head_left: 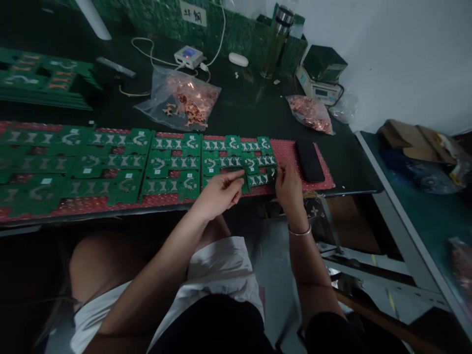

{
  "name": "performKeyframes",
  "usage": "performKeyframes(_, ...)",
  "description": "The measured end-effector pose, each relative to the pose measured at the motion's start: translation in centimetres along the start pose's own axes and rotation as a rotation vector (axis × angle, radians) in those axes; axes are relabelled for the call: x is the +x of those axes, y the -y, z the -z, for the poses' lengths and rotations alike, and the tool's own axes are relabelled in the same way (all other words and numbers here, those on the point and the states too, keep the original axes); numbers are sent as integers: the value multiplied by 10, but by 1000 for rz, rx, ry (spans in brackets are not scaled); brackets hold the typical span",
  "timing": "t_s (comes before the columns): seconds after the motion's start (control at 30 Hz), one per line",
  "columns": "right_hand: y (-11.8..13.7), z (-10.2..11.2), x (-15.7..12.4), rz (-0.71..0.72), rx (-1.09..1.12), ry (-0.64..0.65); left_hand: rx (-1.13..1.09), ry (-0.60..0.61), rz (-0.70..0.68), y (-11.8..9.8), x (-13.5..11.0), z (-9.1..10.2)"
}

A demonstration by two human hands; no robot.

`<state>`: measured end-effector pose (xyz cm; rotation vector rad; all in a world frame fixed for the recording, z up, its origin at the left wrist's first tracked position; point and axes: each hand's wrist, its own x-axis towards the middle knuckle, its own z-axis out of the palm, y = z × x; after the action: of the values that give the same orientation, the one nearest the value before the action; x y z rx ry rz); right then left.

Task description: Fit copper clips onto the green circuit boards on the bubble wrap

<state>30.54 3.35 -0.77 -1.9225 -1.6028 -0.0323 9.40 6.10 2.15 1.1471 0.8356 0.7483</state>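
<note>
Several green circuit boards [173,162] lie in rows on a red bubble-wrap mat [295,150] along the dark bench's front edge. My left hand [221,192] is closed in a pinch over the near edge of the rightmost boards [258,179]. My right hand [289,187] is also pinched, fingertips touching the right end of that same board; what it pinches is too small to name. A black phone [309,161] lies on the mat just right of my right hand.
A clear bag of copper parts [184,101] sits behind the boards, another bag [311,113] at the right near a small scale [319,88]. A stack of green boards [40,78] is at far left. A bottle [276,39] stands at the back.
</note>
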Motion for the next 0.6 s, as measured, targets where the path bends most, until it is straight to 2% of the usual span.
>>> performKeyframes(0.07, 0, 3, -2, -9, 4, 10, 89, 100, 44, 3, 0, -3)
performKeyframes(0.13, 2, 6, -3, -20, 3, 9, 216, 148, 43, 5, 0, -9)
performKeyframes(0.27, 3, 12, -5, -40, 59, -12, 472, 83, -54, 7, 6, -20)
performKeyframes(0.4, -2, 18, -10, -99, 166, -71, 611, 63, -98, 5, 12, -26)
performKeyframes(0.5, -4, 24, -15, -141, 221, -82, 563, 45, -77, 5, 14, -27)
performKeyframes(0.6, -4, 30, -16, -166, 311, -130, 194, -13, -36, 4, 14, -28)
